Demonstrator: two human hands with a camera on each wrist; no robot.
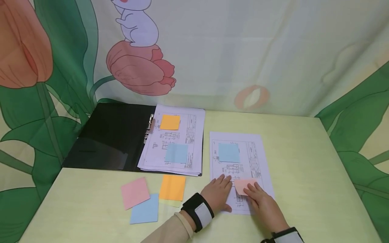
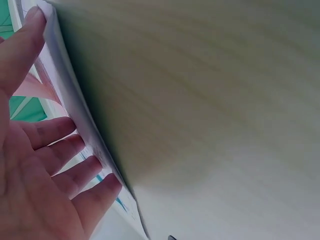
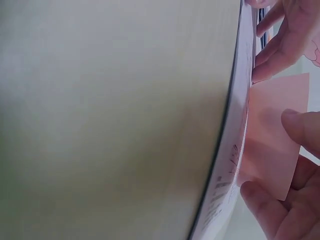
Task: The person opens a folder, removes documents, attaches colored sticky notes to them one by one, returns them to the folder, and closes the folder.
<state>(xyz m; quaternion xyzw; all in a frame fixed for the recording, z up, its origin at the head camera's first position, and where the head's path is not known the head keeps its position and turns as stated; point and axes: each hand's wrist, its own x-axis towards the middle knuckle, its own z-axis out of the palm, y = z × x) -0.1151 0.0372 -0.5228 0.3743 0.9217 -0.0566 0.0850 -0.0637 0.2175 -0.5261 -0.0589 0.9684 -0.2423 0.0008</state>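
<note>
A loose drawing sheet (image 1: 220,204) lies on the table with a blue sticky note (image 1: 229,153) on its upper part. Lower on the sheet, a pink sticky note (image 1: 241,185) touches the page along one edge while its other side stands up, as the right wrist view shows. My right hand (image 1: 268,211) pinches that raised side between thumb and fingers. Just left of the note, my left hand (image 1: 217,195) rests on the sheet, fingers spread and extended, thumb near the bottom edge. In the left wrist view the left fingers (image 2: 60,129) lie along the paper.
An open black binder (image 1: 100,135) at the back left holds clipped drawing sheets (image 1: 152,158) bearing an orange note (image 1: 170,122) and a blue note (image 1: 176,153). In front lie a pink pad (image 1: 135,193), a blue pad (image 1: 145,209) and an orange pad (image 1: 172,187). A printed curtain (image 1: 212,57) hangs behind.
</note>
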